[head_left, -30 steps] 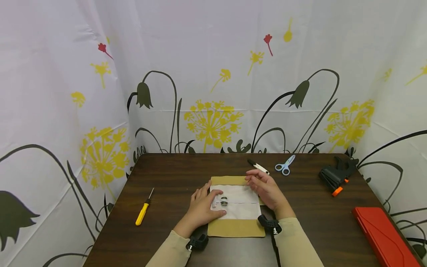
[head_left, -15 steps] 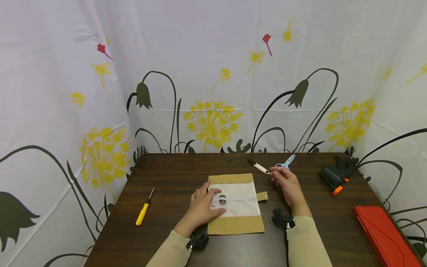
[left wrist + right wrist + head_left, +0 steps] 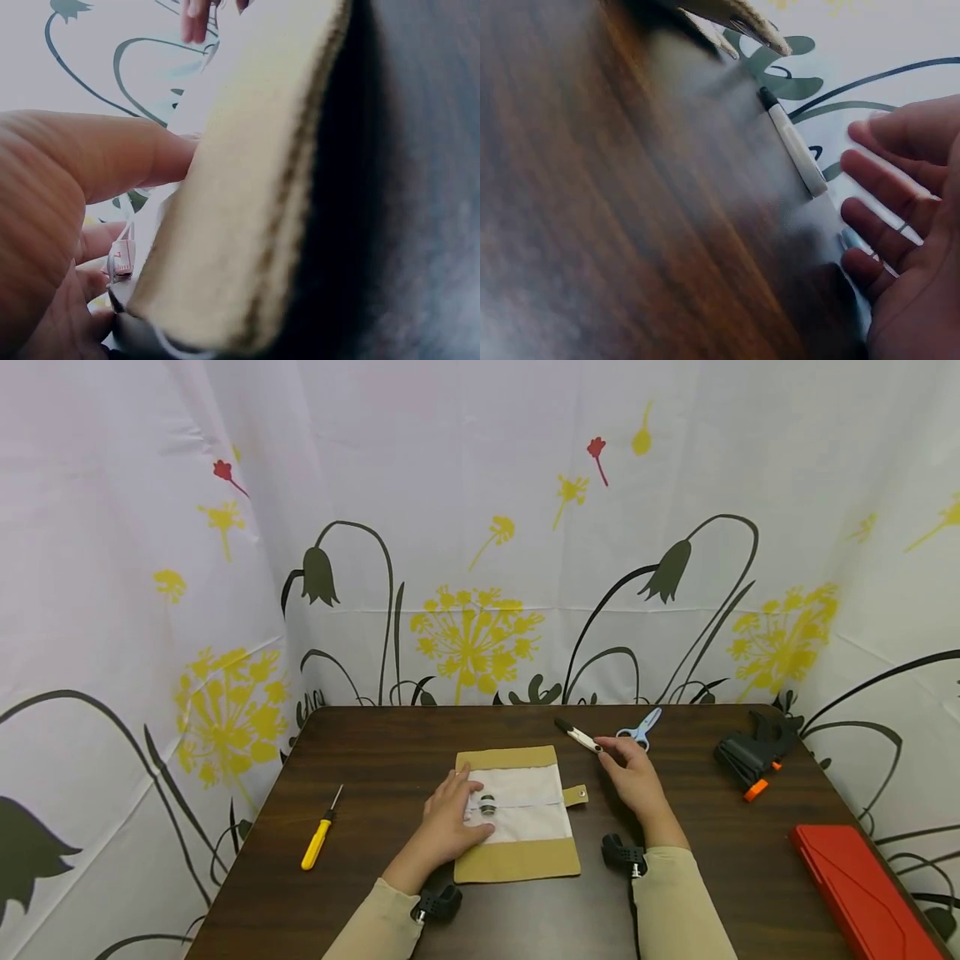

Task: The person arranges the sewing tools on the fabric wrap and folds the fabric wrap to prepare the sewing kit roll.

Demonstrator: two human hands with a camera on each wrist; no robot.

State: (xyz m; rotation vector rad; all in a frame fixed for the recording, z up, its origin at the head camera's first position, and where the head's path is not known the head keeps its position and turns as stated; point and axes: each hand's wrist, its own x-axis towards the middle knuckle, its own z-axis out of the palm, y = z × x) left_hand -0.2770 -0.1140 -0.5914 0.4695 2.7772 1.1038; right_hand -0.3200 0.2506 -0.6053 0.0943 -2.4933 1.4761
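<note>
A tan and white fabric case (image 3: pixel 517 860) lies unfolded, with a snap tab (image 3: pixel 576 795) sticking out from its right edge. My left hand (image 3: pixel 448 822) rests on its left side, fingers spread and thumb near the front tan flap. Beside that thumb, a small dark-and-silver round item (image 3: pixel 487 806) sits on the white lining. In the left wrist view a small spool-like piece with red marks (image 3: pixel 122 256) shows by the fingers. My right hand (image 3: pixel 636 781) reaches, fingers parted, to the end of a slim white tool with a black cap (image 3: pixel 795 146), holding nothing.
Behind the right hand lie light-blue scissors (image 3: pixel 641 727). Farther right are a black and orange clamp-like tool (image 3: pixel 753 756) and a red case (image 3: pixel 870 889). A yellow screwdriver (image 3: pixel 318 839) lies on the left. A printed curtain (image 3: pixel 472 527) closes off the table's back.
My right hand has left the case's right edge, moved right, then come back slightly toward the white tool. The case has shifted a little left, its snap tab now uncovered, with my left hand still on it.
</note>
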